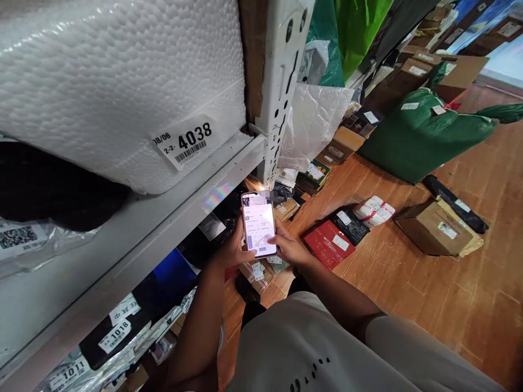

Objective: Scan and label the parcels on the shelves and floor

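Observation:
Both my hands hold a lit smartphone point(259, 224) upright in front of my body, above the floor. My left hand point(233, 245) wraps its left edge, the thumb near the bottom of the screen. On the other side, my right hand point(289, 243) grips the right edge, its thumb over the lower screen. Text and a pale picture show on the display, too small to read. Bright light glows just behind the phone's top edge. Beneath the phone, a small taped parcel point(256, 276) lies near my feet.
To my left, a metal shelf point(229, 175) carries a white foam-wrapped package point(122, 81) labelled 4038; labelled parcels fill the level below. A perforated upright point(281, 92) stands ahead. On the wooden floor lie a red parcel point(327, 245), a cardboard box point(433, 228) and a green sack point(420, 136).

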### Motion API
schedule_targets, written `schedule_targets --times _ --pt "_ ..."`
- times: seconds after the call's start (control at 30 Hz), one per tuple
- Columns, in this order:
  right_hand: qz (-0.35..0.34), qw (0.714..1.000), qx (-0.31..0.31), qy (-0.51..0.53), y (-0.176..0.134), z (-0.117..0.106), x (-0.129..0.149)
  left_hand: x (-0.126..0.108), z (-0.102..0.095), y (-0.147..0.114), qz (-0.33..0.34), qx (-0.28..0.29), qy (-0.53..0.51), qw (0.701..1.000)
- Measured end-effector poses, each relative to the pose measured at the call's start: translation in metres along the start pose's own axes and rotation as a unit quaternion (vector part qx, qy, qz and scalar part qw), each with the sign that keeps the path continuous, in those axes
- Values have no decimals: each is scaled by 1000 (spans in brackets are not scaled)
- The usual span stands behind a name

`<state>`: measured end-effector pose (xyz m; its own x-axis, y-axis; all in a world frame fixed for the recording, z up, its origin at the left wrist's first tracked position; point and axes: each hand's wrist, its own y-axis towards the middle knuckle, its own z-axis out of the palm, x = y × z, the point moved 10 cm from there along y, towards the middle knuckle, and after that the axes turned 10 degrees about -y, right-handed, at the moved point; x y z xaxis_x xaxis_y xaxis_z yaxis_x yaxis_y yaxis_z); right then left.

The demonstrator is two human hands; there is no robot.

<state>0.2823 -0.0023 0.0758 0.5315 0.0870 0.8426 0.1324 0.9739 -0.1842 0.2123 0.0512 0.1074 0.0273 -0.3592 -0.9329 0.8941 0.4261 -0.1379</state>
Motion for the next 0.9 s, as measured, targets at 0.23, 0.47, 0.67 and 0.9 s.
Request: schedule_targets --times 0.23,0.47,0.67,0.9 --pt "-7 1000 -21 -11 3 -2 0 -4 3 -1 -7 -7 -17 1000" --pt "-12 999 -28 -39 1 0 6 -7 6 -1 -14 -8 -27 1000" --pt "-13 1000 -8 -23 2 -2 -1 -6 5 -2 -30 -14 -34 999" --pt "-21 999 -10 -31 2 -3 1 -1 -5 5 4 -27 -22 999"
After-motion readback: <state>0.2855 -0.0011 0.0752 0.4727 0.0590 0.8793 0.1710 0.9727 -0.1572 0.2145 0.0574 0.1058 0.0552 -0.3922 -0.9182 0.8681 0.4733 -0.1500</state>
